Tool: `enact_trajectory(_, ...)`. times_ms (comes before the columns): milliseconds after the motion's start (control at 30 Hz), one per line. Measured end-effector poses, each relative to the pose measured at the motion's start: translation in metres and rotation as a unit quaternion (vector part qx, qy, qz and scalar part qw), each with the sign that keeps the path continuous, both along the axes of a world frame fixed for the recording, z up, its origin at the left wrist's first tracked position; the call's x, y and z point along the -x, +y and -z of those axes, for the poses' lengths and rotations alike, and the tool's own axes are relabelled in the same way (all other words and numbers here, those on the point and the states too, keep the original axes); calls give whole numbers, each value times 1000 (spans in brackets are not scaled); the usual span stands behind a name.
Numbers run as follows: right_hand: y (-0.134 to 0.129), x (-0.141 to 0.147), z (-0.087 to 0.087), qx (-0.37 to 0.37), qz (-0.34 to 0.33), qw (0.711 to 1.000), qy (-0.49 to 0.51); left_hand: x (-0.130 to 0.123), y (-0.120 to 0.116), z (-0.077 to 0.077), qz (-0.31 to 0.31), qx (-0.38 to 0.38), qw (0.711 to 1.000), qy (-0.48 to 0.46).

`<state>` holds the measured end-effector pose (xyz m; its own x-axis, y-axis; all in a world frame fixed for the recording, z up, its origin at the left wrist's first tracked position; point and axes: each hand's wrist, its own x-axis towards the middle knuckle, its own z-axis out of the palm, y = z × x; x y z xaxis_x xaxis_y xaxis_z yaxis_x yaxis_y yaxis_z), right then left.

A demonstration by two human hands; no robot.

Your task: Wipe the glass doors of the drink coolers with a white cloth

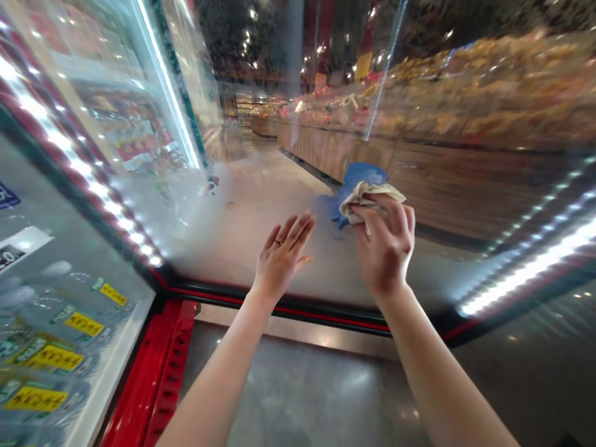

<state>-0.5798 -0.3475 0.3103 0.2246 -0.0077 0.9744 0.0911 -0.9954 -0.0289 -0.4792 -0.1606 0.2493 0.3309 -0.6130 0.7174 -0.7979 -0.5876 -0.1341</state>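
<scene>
The right hand (387, 245) grips a crumpled off-white cloth (365, 194); the flat, empty left hand (283, 251) could smudge the fogged, transparent glass panel (261, 192) by touching.

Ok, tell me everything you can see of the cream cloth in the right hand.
The cream cloth looks soft and thin, crumpled into loose folds with an uneven edge. It is bunched in the right hand, which partly covers it, and it appears to be against the glass panel. A blue patch shows just beyond it; whether that belongs to the cloth or is a reflection, I cannot tell.
</scene>
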Motion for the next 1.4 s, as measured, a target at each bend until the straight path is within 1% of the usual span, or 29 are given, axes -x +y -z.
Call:
enact_trajectory(100, -2, 2, 7, -3, 5, 1000, -23, -2, 3, 1, 0, 8, 1000, 0)
enact_trajectory(167, 4, 2, 14, 15, 1, 1000, -6, -4, 6, 2, -2, 23, 1000, -1)
enact_trajectory(233, 13, -1, 16, 34, -11, 999, 23, -6, 8, 4, -8, 41, 999, -1)
enact_trajectory(333, 22, -7, 5, 44, -16, 998, 38, -7, 10, 5, -10, 58, 998, -4)
enact_trajectory(400, 21, -9, -4, 39, -6, 999, 19, -7, 11, 5, -8, 62, 998, -9)
enact_trajectory(467, 18, -8, -8, 29, 4, 1000, -4, -7, 12, 5, -6, 63, 998, -13)
enact_trajectory(567, 18, -6, -3, 14, 7, 1000, -6, -9, 17, 5, -4, 66, 998, -15)
enact_trajectory(633, 26, -7, 3, 12, -6, 1000, 17, -13, 23, 6, -9, 79, 997, -14)
enact_trajectory(700, 36, -11, 4, 21, -21, 999, 45, -17, 30, 8, -20, 100, 995, -13)
enact_trajectory(800, 46, -20, -5, 45, -33, 996, 63, -22, 39, 11, -32, 121, 992, -8)
enact_trajectory(900, 44, -23, -15, 48, -23, 998, 42, -23, 42, 12, -31, 114, 993, 3)
enact_trajectory(1000, 42, -21, -13, 31, 2, 999, 15, -23, 41, 12, -36, 104, 994, 17)
enact_trajectory(1067, 46, -22, -9, 34, 0, 999, 19, -23, 40, 12, -36, 104, 994, 25)
enact_trajectory(1133, 53, -26, -9, 53, -14, 998, 40, -22, 39, 12, -32, 105, 993, 31)
enact_trajectory(1267, 57, -34, -24, 90, -34, 993, 64, -22, 39, 12, -31, 105, 993, 37)
enact_trajectory(1333, 52, -33, -30, 78, -23, 996, 46, -21, 38, 11, -34, 99, 994, 40)
enact_trajectory(1400, 48, -29, -29, 53, -6, 998, 16, -20, 37, 10, -39, 91, 994, 47)
